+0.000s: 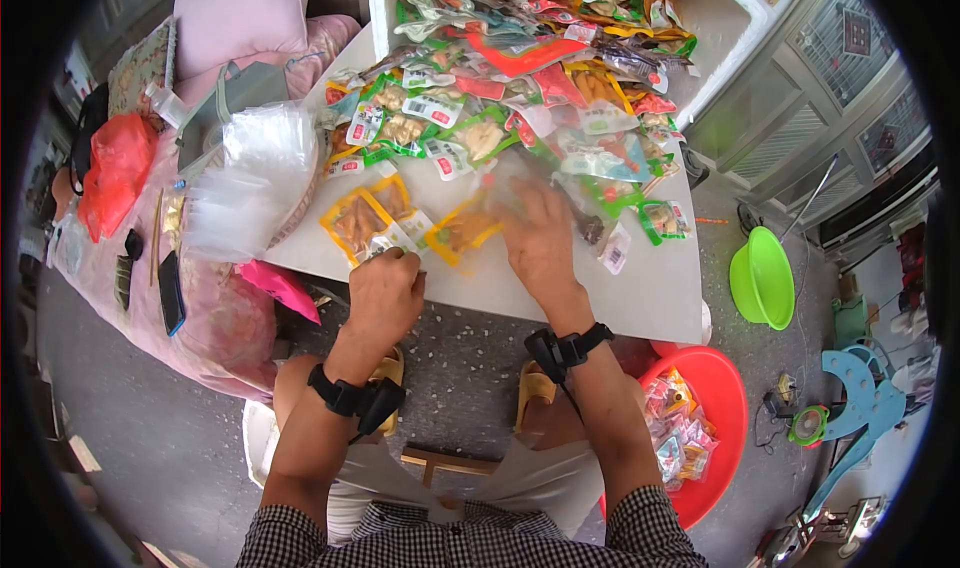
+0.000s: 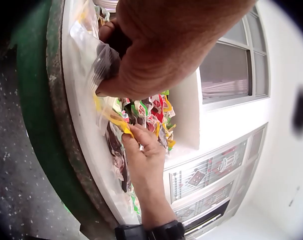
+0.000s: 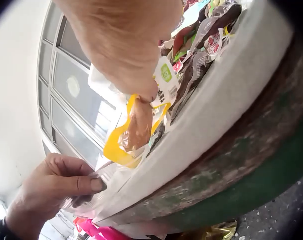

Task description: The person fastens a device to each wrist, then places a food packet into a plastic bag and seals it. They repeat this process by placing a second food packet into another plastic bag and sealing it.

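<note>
My left hand (image 1: 385, 293) is at the table's near edge. In the right wrist view its thumb and fingers pinch a clear plastic bag (image 3: 107, 175). My right hand (image 1: 540, 233), blurred in the head view, pinches a yellow-edged snack packet (image 3: 137, 125) with brown food showing through its window. The packet's lower end is right at the bag's mouth. Beside the left hand, more yellow-edged packets (image 1: 360, 223) lie on the white table (image 1: 640, 293). Past the right hand spreads a large heap of mixed snack packets (image 1: 480, 133).
A stack of clear bags (image 1: 250, 168) lies in a basket at left. A white foam box (image 1: 735, 28) stands behind the heap. On the floor at right are a red tub (image 1: 735, 408) of filled bags and a green basin (image 1: 762, 278). A phone (image 1: 172, 293) rests on pink cloth.
</note>
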`<state>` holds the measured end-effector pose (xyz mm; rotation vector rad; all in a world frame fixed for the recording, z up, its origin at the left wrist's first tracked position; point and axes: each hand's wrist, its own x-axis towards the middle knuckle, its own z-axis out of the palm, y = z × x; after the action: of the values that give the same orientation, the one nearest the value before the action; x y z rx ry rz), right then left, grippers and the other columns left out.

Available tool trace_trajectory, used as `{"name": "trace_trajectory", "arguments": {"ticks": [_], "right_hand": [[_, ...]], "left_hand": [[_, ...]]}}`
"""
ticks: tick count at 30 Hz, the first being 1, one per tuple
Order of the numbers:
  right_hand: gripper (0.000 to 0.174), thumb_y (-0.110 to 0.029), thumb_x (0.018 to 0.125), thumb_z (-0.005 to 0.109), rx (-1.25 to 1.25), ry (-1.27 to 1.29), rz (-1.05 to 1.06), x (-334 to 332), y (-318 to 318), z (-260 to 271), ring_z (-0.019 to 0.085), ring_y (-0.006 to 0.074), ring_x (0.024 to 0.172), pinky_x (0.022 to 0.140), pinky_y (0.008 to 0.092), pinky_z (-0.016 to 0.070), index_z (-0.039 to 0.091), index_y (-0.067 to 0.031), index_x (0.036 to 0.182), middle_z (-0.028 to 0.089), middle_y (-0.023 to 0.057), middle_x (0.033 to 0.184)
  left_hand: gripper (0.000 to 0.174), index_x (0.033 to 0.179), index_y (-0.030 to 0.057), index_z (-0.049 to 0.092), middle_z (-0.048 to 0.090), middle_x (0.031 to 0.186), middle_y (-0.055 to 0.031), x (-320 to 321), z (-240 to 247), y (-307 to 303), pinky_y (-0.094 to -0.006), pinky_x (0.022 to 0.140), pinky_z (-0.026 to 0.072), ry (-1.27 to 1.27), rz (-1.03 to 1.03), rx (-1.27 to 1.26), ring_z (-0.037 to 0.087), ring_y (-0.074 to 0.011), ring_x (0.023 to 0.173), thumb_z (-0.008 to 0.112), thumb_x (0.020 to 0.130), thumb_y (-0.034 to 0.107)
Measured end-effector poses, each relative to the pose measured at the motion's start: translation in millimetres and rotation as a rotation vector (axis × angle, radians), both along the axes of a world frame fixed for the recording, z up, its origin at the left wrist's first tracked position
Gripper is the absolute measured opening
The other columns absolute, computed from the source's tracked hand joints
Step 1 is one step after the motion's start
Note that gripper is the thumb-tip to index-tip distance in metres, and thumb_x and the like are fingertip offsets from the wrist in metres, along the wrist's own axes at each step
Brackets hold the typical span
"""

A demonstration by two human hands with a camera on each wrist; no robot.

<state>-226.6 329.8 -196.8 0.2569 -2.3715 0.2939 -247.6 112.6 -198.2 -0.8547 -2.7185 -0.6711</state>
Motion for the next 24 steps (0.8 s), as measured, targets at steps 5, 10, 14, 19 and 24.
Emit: {"name": "trace_trajectory", "arguments": {"ticks": [5,10,14,19,24], "right_hand": [[0.011,-0.010,0.083,0.060,-0.678,-0.197,0.082,19.1,2.1,24.4,0.059,0.0128,0.067,0.062,0.0285,0.0458,0.065,-0.0049,0.091,0.063,0.0023,0.075],[0.018,-0.017,0.085,0.063,-1.468,-0.763,0.370,45.2,18.6,16.8,0.056,0.0046,0.061,0.053,0.0201,0.0436,0.065,0.0007,0.088,0.062,-0.0003,0.070],[0.023,-0.018,0.081,0.066,-1.649,-1.072,0.301,47.2,9.0,-4.8,0.055,0.0074,0.047,0.037,0.0191,0.0383,0.063,0.0036,0.089,0.063,0.0055,0.068],[0.021,-0.015,0.078,0.065,-1.628,-1.160,0.206,40.4,-0.9,-8.5,0.049,0.0073,0.038,0.030,0.0180,0.0322,0.063,0.0036,0.087,0.061,0.0070,0.063],[0.021,-0.015,0.077,0.065,-1.574,-1.210,0.214,33.7,5.6,-8.1,0.044,0.0064,0.036,0.030,0.0185,0.0303,0.063,0.0036,0.086,0.059,0.0062,0.061]], "left_hand": [[0.010,0.068,0.0017,0.055,0.056,0.067,-0.0132,-4.6,8.4,-6.3,-0.0410,0.056,0.0470,0.065,0.042,0.144,0.059,-0.0339,0.063,0.063,0.070,0.007],[0.009,0.081,0.0011,0.063,0.061,0.074,-0.0148,-4.7,16.7,-11.9,-0.0379,0.057,0.0458,0.027,0.088,0.275,0.060,-0.0335,0.065,0.064,0.072,0.004],[0.010,0.082,0.0007,0.065,0.060,0.073,-0.0148,-4.0,16.5,-12.9,-0.0372,0.056,0.0452,0.024,0.028,0.316,0.059,-0.0326,0.063,0.064,0.072,0.004],[0.010,0.083,0.0009,0.065,0.059,0.072,-0.0149,-2.7,17.6,-13.7,-0.0365,0.054,0.0439,0.034,0.034,0.309,0.059,-0.0315,0.061,0.064,0.074,0.003],[0.010,0.084,0.0020,0.065,0.058,0.071,-0.0139,-4.6,16.4,-15.3,-0.0371,0.054,0.0444,0.031,0.025,0.335,0.058,-0.0317,0.061,0.064,0.074,0.005]]}}
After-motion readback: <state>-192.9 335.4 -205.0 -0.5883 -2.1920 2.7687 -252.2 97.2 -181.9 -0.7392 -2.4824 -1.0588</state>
